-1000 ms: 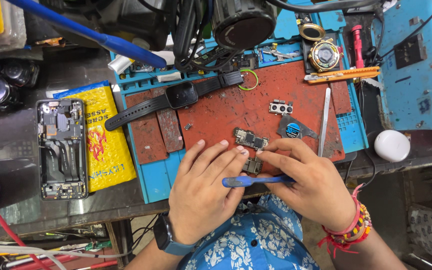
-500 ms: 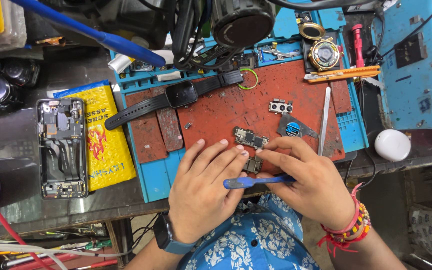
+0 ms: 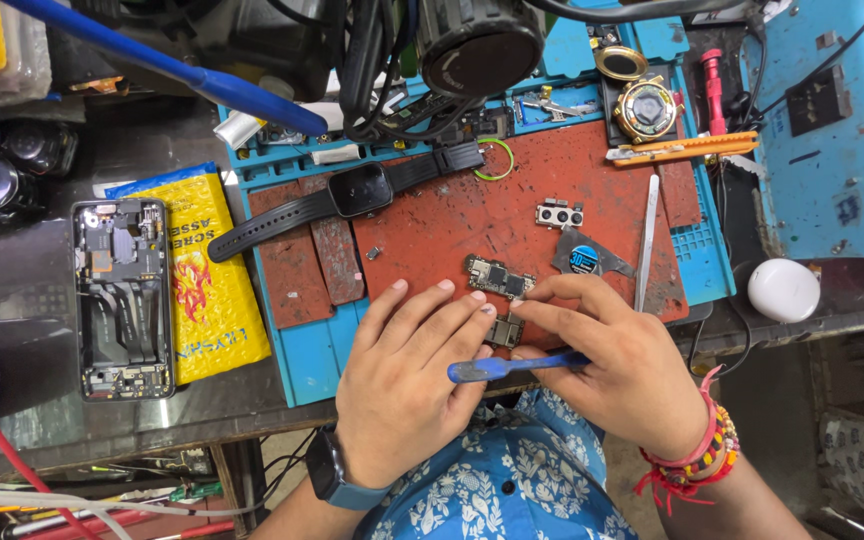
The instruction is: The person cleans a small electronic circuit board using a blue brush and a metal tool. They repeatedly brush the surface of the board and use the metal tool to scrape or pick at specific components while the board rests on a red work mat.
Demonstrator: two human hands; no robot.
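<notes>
A small circuit board [image 3: 498,276] lies at the near edge of the red work mat [image 3: 472,215], with a second small board piece [image 3: 505,331] just below it, partly tucked between the two hands. The left hand [image 3: 407,385] rests flat with its fingers spread over the mat's near edge, fingertips just beside both boards, its grip open and holding nothing. The right hand [image 3: 622,365] pinches a blue-handled tool [image 3: 512,367] between thumb and fingers (the handle runs leftward across the left hand's fingers), while its forefinger touches the upper board's right end. Just beyond the right hand lie a grey metal piece with a round blue sticker [image 3: 584,258], a slim metal spudger [image 3: 646,240] and a small camera module [image 3: 560,214]. A black smartwatch [image 3: 352,192] stretches across the mat's far left part. The mat sits in a blue tray mat [image 3: 302,365] on the table [image 3: 52,400]. Well to the left, an opened phone body [image 3: 122,298] lies beside a yellow packet [image 3: 207,275]. To the right, a white round case [image 3: 784,290] sits near a blue box [image 3: 832,120].
</notes>
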